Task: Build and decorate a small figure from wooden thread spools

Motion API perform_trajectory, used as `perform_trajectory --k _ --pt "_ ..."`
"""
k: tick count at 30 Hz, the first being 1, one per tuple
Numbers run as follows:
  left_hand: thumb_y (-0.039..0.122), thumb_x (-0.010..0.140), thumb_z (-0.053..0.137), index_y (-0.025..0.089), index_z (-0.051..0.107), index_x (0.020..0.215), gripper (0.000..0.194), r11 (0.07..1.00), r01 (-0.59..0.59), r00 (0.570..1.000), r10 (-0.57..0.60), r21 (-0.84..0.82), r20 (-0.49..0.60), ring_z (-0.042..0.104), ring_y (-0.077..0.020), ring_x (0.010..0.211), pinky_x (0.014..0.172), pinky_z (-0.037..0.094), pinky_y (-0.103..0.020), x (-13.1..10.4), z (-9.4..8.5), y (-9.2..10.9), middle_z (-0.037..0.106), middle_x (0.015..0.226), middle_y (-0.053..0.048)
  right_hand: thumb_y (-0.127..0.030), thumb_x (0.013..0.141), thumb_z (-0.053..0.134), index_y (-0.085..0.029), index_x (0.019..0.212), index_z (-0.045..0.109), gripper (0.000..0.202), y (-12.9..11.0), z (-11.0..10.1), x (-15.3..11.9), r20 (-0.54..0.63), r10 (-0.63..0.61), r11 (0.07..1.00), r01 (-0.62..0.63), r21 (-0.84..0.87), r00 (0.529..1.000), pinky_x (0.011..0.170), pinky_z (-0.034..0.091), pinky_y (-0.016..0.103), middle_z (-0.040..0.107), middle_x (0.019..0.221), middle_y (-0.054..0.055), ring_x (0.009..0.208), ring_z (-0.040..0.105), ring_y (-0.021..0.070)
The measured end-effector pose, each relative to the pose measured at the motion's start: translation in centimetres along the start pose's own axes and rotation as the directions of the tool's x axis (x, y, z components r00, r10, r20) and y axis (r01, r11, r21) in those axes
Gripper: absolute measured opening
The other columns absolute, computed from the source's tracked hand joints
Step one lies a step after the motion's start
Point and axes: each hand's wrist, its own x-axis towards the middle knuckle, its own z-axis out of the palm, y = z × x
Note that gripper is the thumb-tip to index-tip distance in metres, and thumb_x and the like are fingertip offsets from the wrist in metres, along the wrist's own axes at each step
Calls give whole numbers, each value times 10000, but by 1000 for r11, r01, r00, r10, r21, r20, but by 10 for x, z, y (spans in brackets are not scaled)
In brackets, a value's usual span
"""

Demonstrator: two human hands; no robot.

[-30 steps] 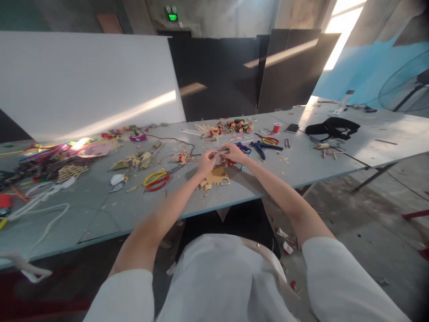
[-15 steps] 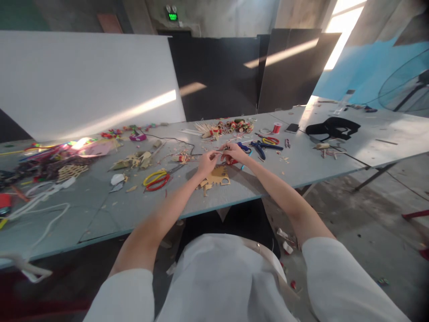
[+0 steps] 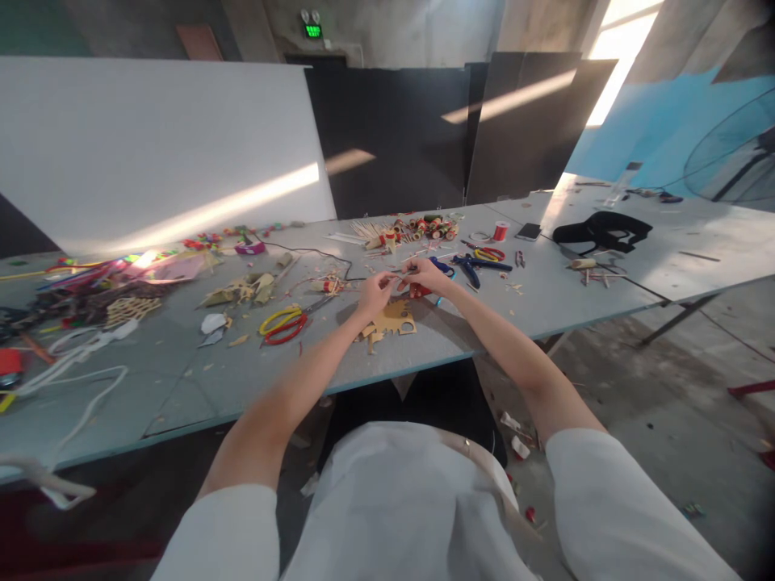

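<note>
My left hand (image 3: 376, 292) and my right hand (image 3: 424, 277) are close together above the grey table (image 3: 339, 355). Both are closed in a pinch around something too small to make out between them. A red item (image 3: 421, 291) shows beneath my right hand. Just below the hands lies a tan cardboard piece (image 3: 393, 316) with cut-outs and a round hole. Scissors with yellow and red handles (image 3: 284, 324) lie left of it. To the right of my right hand are dark blue pliers (image 3: 468, 269).
Small red-banded bamboo pieces (image 3: 427, 229) and sticks are heaped behind the hands. A red spool (image 3: 500, 231), a phone (image 3: 529, 231) and a black strap-like item (image 3: 599, 232) lie to the right. Colourful materials (image 3: 121, 278) and white cables (image 3: 85, 363) cover the left side.
</note>
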Motion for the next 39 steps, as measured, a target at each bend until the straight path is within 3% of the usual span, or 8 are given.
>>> perform_trajectory --k 9,15,25,30,36,39 --pt "525 982 687 197 798 995 346 1000 3 1000 -3 -11 -1 687 -209 734 708 500 -315 0 0 0 779 840 -76 -291 761 903 -221 1031 520 473 0 0 -1 -24 -15 1000 15 -19 1000 308 444 206 831 802 50 393 646 150" --pt "585 969 691 202 796 992 398 1000 15 1000 -15 -22 2 681 -207 716 693 498 -313 0 1 0 776 825 -70 -315 766 916 -205 1034 559 460 4 -1 2 -61 -42 999 40 -27 997 284 387 177 834 847 53 390 644 128" --pt "491 982 688 199 798 1015 314 1000 -5 1000 5 -16 -16 697 -219 750 725 513 -337 0 2 -7 785 871 -87 -362 803 857 -164 1002 672 336 4 0 1 -94 -108 992 101 -79 990 269 312 149 821 856 48 385 628 98" --pt "487 977 697 204 795 1007 301 1000 13 1000 -13 -15 -13 690 -212 732 714 513 -331 1 3 -6 772 831 -73 -354 836 838 -144 1019 723 302 6 0 3 -104 -110 988 97 -120 988 284 315 146 809 820 58 405 623 94" --pt "431 963 726 199 797 974 243 996 54 997 -57 -67 -45 686 -207 725 735 533 -336 2 4 -5 767 822 -75 -352 887 757 -144 1020 727 249 8 -1 6 -136 -195 972 173 -156 971 326 392 170 825 990 99 428 641 97" --pt "419 947 747 200 798 969 226 993 72 996 -77 -98 -48 682 -204 727 713 522 -322 3 4 -5 760 813 -68 -359 869 761 -150 997 726 248 10 -2 8 -137 -212 969 189 -162 968 338 417 191 824 941 87 398 605 94"
